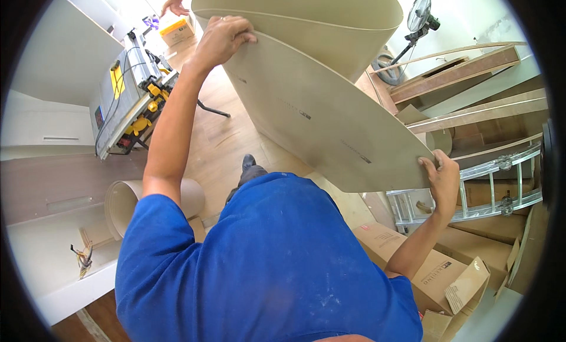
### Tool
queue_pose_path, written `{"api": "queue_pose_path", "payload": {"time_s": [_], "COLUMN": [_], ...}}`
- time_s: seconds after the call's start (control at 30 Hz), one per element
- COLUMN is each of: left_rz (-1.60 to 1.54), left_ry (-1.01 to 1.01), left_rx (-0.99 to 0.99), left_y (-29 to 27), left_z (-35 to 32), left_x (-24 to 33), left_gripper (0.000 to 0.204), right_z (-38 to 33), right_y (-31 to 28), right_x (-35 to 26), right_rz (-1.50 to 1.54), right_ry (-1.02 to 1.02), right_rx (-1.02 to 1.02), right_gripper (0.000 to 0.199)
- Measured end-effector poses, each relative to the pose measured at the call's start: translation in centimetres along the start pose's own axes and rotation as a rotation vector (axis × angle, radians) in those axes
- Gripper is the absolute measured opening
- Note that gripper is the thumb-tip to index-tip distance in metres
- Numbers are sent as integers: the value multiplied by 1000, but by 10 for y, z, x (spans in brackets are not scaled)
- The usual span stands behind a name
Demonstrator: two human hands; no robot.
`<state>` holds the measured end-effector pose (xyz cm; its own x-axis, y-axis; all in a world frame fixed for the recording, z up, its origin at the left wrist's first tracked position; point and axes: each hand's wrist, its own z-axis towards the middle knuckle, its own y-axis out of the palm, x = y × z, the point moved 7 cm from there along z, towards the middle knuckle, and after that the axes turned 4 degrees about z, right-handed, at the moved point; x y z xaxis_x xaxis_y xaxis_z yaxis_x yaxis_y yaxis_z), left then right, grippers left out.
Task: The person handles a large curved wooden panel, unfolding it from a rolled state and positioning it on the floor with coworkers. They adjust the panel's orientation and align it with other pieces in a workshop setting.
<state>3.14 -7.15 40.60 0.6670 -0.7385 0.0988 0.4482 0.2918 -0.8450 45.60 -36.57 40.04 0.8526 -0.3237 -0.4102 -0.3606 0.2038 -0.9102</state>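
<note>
A large grey-beige flexible sheet [318, 112] stands in front of me, bent so that its far part curls over in a wide loop. My left hand [223, 37] grips its upper edge at the left, fingers over the rim. At the sheet's right corner, my right hand [442, 172] pinches the edge between thumb and fingers. Faint printed marks show on the near face. Beyond the loop's left side is another person's hand [175, 2], its fingers partly bent; the rest of that person is hidden.
A table saw [127, 100] with yellow parts stands at the left, near a rolled sheet [121, 206]. To the right are curved wooden frames [454, 77], an aluminium ladder [501, 189] and cardboard boxes [427, 265]. A fan [420, 15] stands farther back; loose wires [84, 259] poke out at lower left.
</note>
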Motion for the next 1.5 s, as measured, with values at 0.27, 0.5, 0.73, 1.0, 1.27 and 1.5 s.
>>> {"api": "queue_pose_path", "payload": {"time_s": [0.27,0.5,0.73,1.0,1.27,1.5], "left_rz": [324,159,-71,-232,-385,-555], "left_ry": [13,-120,34,160,245,395], "left_rx": [367,476,514,291,186,69], "left_y": [22,38,22,-4,13,32], "left_z": [27,2,-25,-80,-72,-45], "left_x": [15,19,84,254,309,313], "left_gripper": [37,44,53,43,19,17], "right_z": [-52,-63,-93,-106,-114,-94], "right_y": [5,10,68,97,114,141], "right_x": [35,45,70,87,47,44], "right_rz": [375,665,1361,1608,1781,1896], "right_ry": [-202,-155,6,-222,-123,-357], "right_rx": [-101,-257,30,97,-122,-329], "right_gripper": [29,32,37,55,61,60]}}
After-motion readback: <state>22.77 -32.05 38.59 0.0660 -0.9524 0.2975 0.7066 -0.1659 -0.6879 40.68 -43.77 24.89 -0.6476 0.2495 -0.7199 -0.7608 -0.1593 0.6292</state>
